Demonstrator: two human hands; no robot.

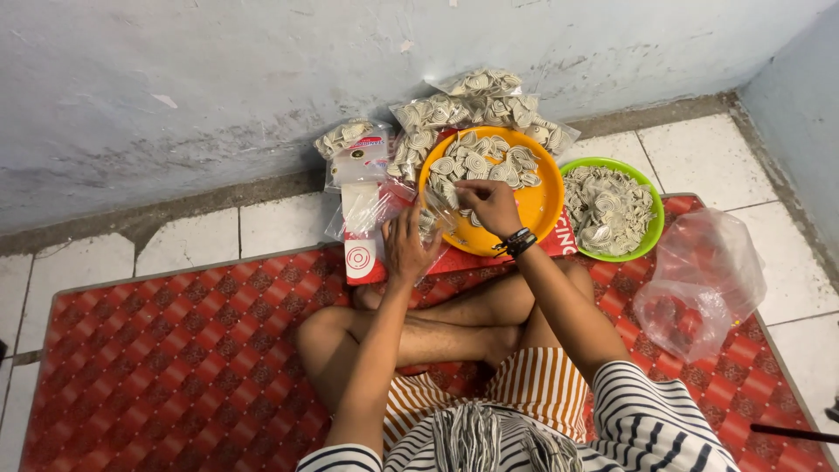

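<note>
I sit cross-legged on a red patterned mat [175,367]. My left hand [407,245] holds a small clear plastic bag [437,218] open at the near edge of an orange plate [542,205]. The plate carries several pale spiral snack pieces [481,164]. My right hand [489,206], with a dark wristband, reaches over the plate, fingers closed on pieces beside the bag's mouth.
A green bowl [651,232] of the same spiral pieces stands right of the plate. Filled clear bags [476,109] lie against the wall behind, and more bags [354,157] to the left. An empty crumpled plastic bag [703,280] lies on the mat at right.
</note>
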